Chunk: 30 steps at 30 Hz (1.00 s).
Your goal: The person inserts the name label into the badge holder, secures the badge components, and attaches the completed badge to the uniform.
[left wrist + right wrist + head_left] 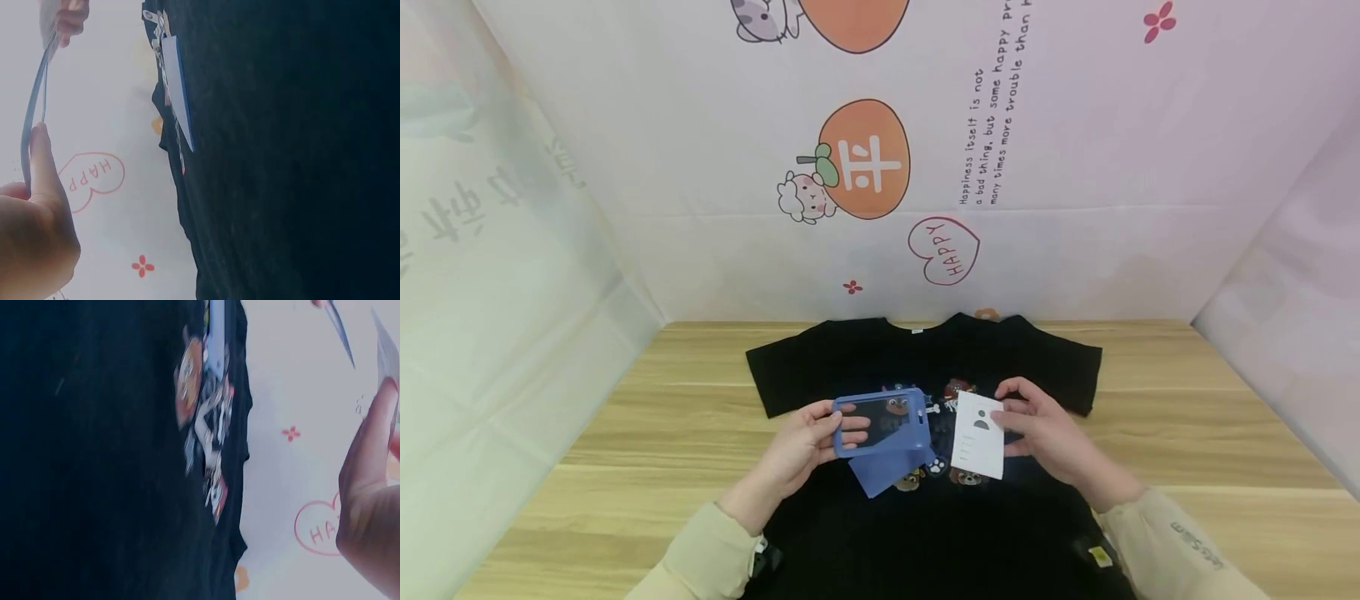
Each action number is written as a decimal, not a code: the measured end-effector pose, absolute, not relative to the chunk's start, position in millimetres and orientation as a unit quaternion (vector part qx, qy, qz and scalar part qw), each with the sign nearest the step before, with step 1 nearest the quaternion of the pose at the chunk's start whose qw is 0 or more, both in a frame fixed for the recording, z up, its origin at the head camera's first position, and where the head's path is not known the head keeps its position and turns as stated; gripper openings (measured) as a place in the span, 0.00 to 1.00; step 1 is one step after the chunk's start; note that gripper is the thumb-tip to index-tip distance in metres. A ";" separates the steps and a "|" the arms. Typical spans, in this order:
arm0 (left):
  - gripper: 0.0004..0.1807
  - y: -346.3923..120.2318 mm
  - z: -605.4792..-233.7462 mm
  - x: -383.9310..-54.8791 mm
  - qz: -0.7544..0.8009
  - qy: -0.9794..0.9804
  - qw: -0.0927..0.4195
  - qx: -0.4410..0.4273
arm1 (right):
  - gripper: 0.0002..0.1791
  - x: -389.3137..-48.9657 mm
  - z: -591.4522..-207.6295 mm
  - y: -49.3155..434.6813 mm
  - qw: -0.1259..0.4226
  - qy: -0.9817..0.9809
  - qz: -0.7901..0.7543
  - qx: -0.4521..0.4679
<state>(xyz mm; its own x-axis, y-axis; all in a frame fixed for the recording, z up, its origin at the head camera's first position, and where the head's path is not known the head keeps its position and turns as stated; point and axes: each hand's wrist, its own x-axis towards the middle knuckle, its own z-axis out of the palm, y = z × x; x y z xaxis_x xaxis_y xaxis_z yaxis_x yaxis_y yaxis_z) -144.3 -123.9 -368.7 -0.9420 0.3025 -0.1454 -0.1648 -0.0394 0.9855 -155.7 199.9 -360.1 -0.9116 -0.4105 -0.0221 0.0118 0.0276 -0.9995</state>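
Observation:
My left hand (pixel 793 450) pinches a blue card holder (pixel 919 435) by its left edge, thumb in front, with other fingers showing through its clear window. In the left wrist view the holder (pixel 30 125) appears edge-on above the cloth. My right hand (pixel 1048 437) holds a white card (pixel 976 454) by its right side; a dark person icon and short lines are printed on it. Below the holder, a flat blue panel (pixel 876 482) lies on a black T-shirt (pixel 940 542), partly hidden by the holder in the head view. Holder and card are apart.
The T-shirt is spread over a wooden table (pixel 647 467), with cartoon dog prints (pixel 967 477) at its middle. Behind the table hangs a white printed cloth (pixel 1075 167), and similar cloth (pixel 497 292) closes off the left side. A small yellow tag (pixel 1101 557) shows beside the right sleeve.

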 end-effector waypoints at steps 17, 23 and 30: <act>0.19 -113.7 -371.5 -144.6 0.725 0.664 0.172 0.061 | 0.04 -150.5 -356.3 182.3 0.075 0.697 -0.696 -0.155; 0.20 -112.9 -371.6 -144.9 0.728 0.658 0.178 0.069 | 0.08 -151.9 -358.3 182.0 0.055 0.686 -0.701 -0.189; 0.20 -112.5 -372.4 -145.1 0.725 0.662 0.177 0.070 | 0.10 -150.2 -357.3 180.8 0.029 0.719 -0.660 -0.217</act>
